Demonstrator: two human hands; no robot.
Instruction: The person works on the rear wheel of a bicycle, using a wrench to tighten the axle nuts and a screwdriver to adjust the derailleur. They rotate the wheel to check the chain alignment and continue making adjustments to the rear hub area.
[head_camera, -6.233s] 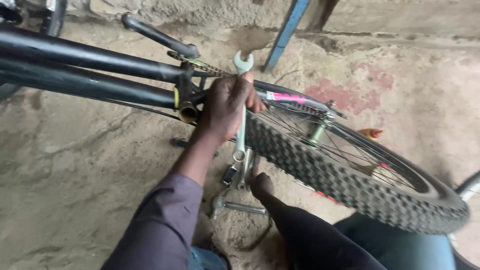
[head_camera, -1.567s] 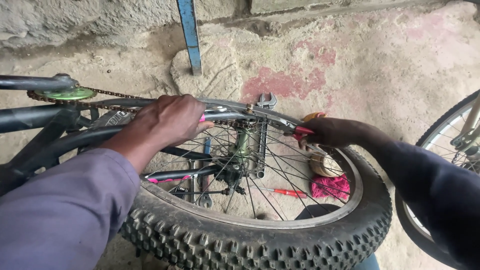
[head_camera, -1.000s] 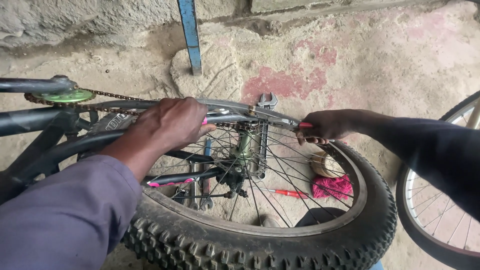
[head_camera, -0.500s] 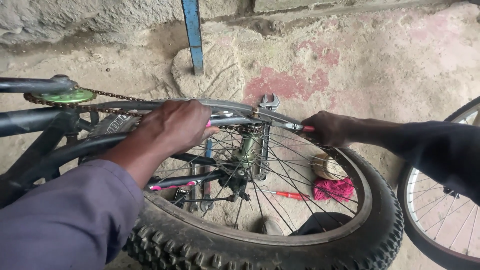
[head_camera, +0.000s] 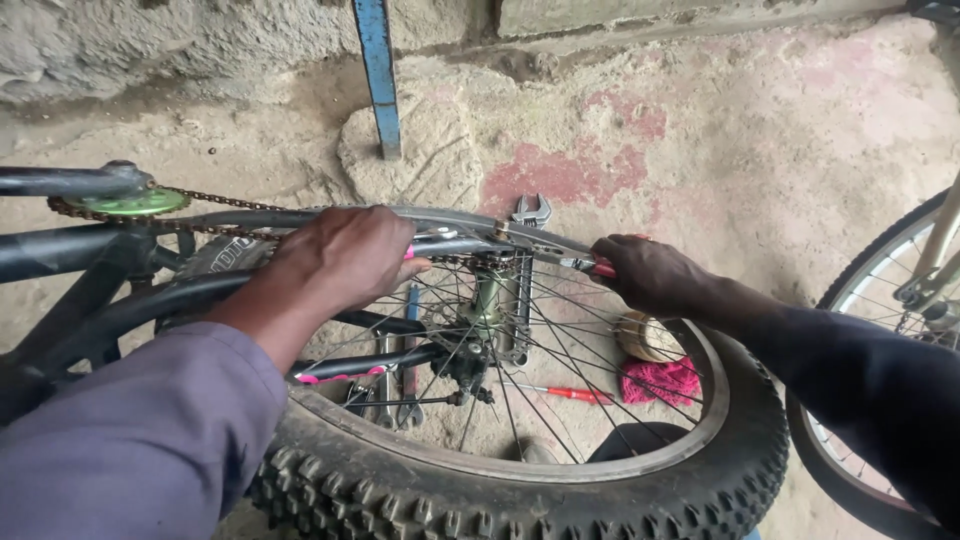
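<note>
- Nearest the camera, a knobbly black tyre (head_camera: 520, 500) is seen from above, its silver rim (head_camera: 560, 465) curving just inside it; the wheel stands upright in the rear of a dark bicycle frame (head_camera: 90, 300), which appears to be turned upside down so that the axle is brought within reach.
- The left hand (head_camera: 340, 262) is laid over the frame stay (head_camera: 250, 222) beside the hub, fingers curled and pressed together around the tube (seemingly to steady the frame against the pull from the other side).
- The right hand (head_camera: 650, 272) is closed around the red grip of a hand tool (head_camera: 590, 265), whose metal end is pointed towards the axle; whether it is pliers or a driver cannot be told.
- Between the two hands the hub (head_camera: 490, 305) is seen, greenish and worn, with the rusty chain (head_camera: 230, 200) run along the stay to a green sprocket (head_camera: 130, 203) at the far left.
- An adjustable spanner (head_camera: 530, 212) is left seated on the axle end, jaws upward.
- Through the spokes, on the floor (head_camera: 780, 140), a red-handled screwdriver (head_camera: 565, 393), a pink rag (head_camera: 660, 380) and a ball of twine (head_camera: 645, 338) are kept close by.
- Farther off, a blue metal post (head_camera: 378, 75) is set against the rough wall, and a second wheel (head_camera: 900, 300) is cut off at the right edge.
</note>
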